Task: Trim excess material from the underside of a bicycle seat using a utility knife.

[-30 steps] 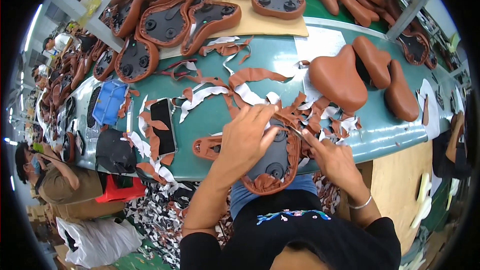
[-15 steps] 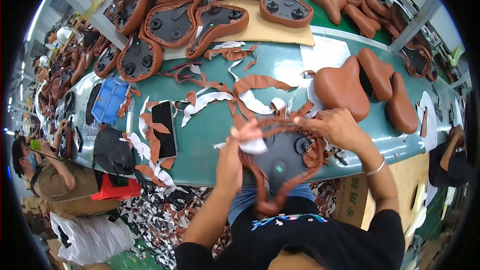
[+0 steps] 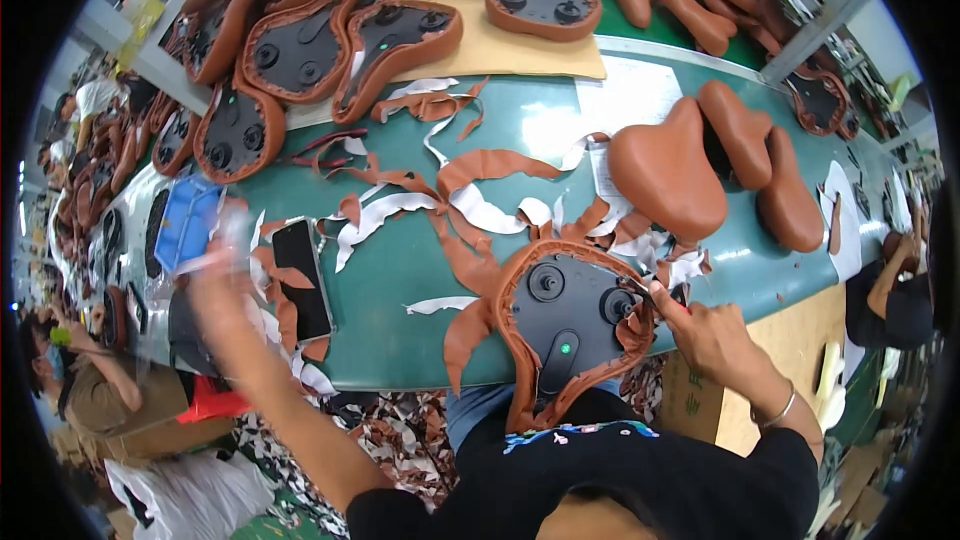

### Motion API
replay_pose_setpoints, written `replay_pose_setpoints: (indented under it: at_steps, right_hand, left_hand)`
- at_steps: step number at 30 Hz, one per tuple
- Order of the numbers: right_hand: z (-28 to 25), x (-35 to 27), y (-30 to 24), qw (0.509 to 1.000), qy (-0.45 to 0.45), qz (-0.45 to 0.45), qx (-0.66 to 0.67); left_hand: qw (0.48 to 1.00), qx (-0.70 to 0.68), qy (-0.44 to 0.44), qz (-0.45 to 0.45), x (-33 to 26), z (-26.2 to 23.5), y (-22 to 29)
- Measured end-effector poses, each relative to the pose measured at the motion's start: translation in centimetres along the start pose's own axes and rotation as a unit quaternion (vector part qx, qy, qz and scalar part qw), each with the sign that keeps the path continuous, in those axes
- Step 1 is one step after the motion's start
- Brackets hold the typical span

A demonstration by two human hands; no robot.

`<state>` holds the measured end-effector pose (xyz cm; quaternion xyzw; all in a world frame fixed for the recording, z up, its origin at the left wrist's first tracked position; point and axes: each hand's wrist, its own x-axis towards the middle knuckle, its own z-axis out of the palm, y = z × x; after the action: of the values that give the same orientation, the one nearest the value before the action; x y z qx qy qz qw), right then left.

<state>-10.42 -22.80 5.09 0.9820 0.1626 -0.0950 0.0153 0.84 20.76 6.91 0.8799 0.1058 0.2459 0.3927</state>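
Observation:
A brown bicycle saddle (image 3: 570, 315) lies underside up at the table's near edge, its narrow end over my lap. Its dark base shows round fittings, and the cover's edge is folded inward around it. My right hand (image 3: 715, 340) is at the saddle's right rim, closed on a small tool with red on it; its metal end reaches over the rim, and the kind is partly hidden by my fingers. Far to the left, my left hand (image 3: 215, 260) is smeared by motion beside the blue basket (image 3: 188, 225), with something pale at its fingers that I cannot make out.
Brown and white offcuts (image 3: 490, 170) litter the green table (image 3: 390, 310). A phone (image 3: 303, 280) lies left of centre. Finished-looking saddles (image 3: 668, 170) stand at the right, and upturned saddles (image 3: 300, 45) are piled at the back left. Other people sit on both sides.
My left hand has left the saddle and swung far left to the blue basket. The saddle now lies steadier at the table edge, with my right hand lower on its right rim.

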Motion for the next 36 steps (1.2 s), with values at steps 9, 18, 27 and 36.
replay_pose_setpoints:
  at_steps: [9, 18, 27, 36]
  right_hand:
    - [-0.3, 2.5, 1.7, 0.988, 0.007, -0.013, 0.156]
    - [7.6, -3.5, -4.7, 0.961, 0.224, 0.085, 0.136]
    - [6.8, -7.0, -6.4, 0.79, 0.178, 0.238, 0.536]
    - [3.2, 5.1, -0.2, 0.845, 0.422, 0.127, 0.304]
  left_hand:
    - [0.839, -0.349, -0.377, -0.179, -14.4, 13.9, 3.3]
    - [0.958, -0.179, -0.218, 0.043, -19.1, 11.7, 9.4]
    - [0.95, -0.223, -0.214, -0.029, -22.7, 10.9, 8.5]
    - [0.876, -0.422, -0.216, -0.089, -18.9, 10.9, 5.7]
